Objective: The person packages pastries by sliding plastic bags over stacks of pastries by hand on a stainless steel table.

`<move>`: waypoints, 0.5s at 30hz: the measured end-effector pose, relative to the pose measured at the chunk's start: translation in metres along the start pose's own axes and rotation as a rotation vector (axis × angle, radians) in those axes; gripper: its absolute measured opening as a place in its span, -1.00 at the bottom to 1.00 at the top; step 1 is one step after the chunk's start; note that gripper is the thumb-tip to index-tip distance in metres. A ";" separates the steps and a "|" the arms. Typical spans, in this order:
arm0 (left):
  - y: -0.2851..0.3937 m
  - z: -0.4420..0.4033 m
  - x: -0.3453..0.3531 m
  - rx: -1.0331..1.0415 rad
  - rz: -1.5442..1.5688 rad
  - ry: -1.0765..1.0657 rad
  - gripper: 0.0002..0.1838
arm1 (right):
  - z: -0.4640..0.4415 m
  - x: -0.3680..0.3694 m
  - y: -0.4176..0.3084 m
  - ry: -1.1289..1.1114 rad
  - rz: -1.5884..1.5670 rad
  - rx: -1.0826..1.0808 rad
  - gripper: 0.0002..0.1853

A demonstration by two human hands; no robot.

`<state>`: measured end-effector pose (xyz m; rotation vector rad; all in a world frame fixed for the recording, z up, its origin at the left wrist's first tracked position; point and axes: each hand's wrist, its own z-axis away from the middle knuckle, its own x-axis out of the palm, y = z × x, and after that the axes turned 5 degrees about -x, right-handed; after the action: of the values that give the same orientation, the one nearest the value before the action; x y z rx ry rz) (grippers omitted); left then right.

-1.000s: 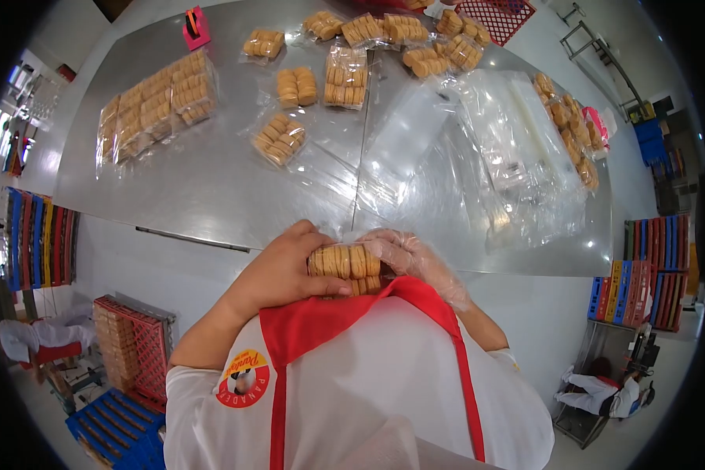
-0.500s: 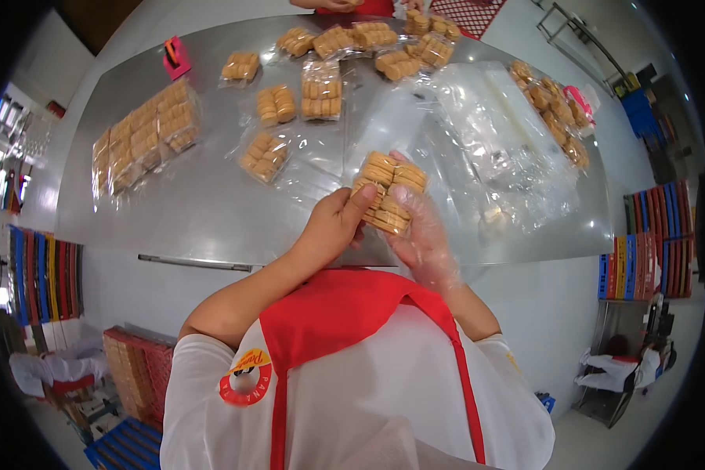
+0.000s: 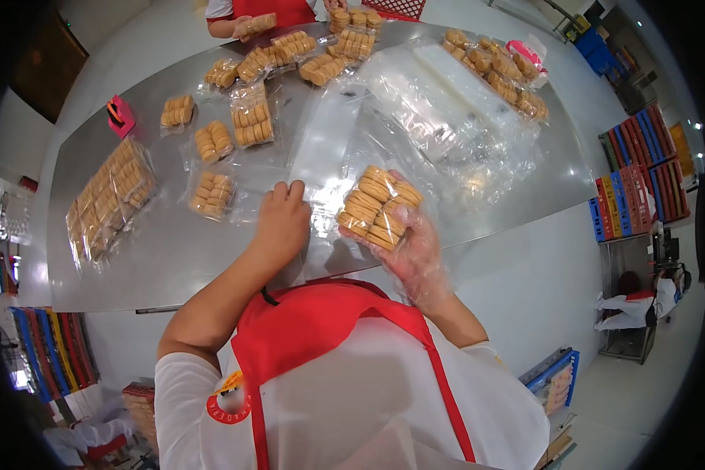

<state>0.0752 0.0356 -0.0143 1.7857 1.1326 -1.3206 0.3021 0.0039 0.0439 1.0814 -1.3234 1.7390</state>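
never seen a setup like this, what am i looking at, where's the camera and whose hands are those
There is no machine here. One camera sits on a person's head, looking forward and down, so you see their own red apron at the bottom, and the wide lens bends the edges.

The right hand, in a clear glove, holds a clear pack of biscuits. The bare left hand is over the near part of the metal table; whether it touches anything is hard to tell.

On the table lie more biscuit packs, a spread of clear plastic and a pink thing, perhaps a tape dispenser. Across it, another person works with biscuits too.
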 end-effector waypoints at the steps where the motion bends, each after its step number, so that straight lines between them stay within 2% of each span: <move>1: -0.001 0.003 -0.009 -0.022 -0.032 -0.033 -0.92 | 0.000 -0.001 0.000 -0.015 -0.018 -0.011 -0.27; 8: -0.012 0.023 -0.073 -0.110 -0.041 -0.157 -0.90 | -0.012 -0.001 0.014 -0.110 0.082 0.038 -0.26; 13: -0.029 0.012 -0.110 -0.168 0.057 -0.334 -0.62 | -0.037 0.020 0.048 -0.254 0.189 -0.059 -0.26; 15: -0.035 0.001 -0.123 -0.206 0.122 -0.411 -0.50 | -0.045 0.025 0.069 -0.301 0.237 -0.163 -0.24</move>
<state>0.0280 0.0168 0.1033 1.3345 0.8814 -1.3630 0.2217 0.0318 0.0332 1.1634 -1.8100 1.6419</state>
